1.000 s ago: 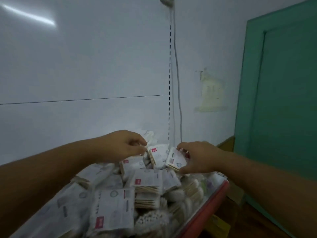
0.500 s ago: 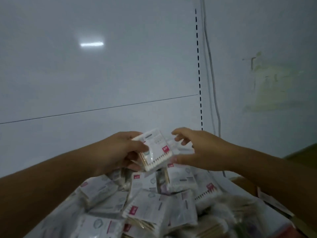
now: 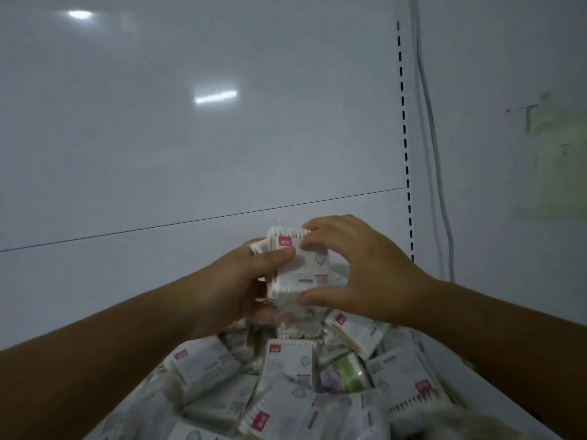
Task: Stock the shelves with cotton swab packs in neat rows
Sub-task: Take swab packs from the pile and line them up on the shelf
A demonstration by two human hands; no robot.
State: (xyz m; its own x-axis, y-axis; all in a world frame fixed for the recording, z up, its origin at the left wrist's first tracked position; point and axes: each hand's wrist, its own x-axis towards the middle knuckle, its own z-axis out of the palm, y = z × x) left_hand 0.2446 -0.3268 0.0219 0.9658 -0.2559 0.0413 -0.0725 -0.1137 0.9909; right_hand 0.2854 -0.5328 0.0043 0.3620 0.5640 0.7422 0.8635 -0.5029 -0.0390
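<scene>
A small stack of cotton swab packs [image 3: 309, 265], white with red labels, is held upright above the pile. My left hand [image 3: 241, 287] grips the stack from the left, thumb across its front. My right hand [image 3: 359, 274] pinches it from the right, fingers on its top edge and thumb under its bottom edge. Below the hands lies a loose heap of several more cotton swab packs [image 3: 286, 376] lying at all angles on the shelf.
The white back panel of the shelf unit [image 3: 190, 154] rises behind the hands, with a slotted upright [image 3: 405, 138] at its right edge. A grey cable [image 3: 435, 154] hangs down the wall beside it. One green-tinted pack [image 3: 347, 374] lies in the heap.
Both hands have lifted packs out of the heap and closed together on an upright stack. The view has moved closer and to the left; the green door is out of sight.
</scene>
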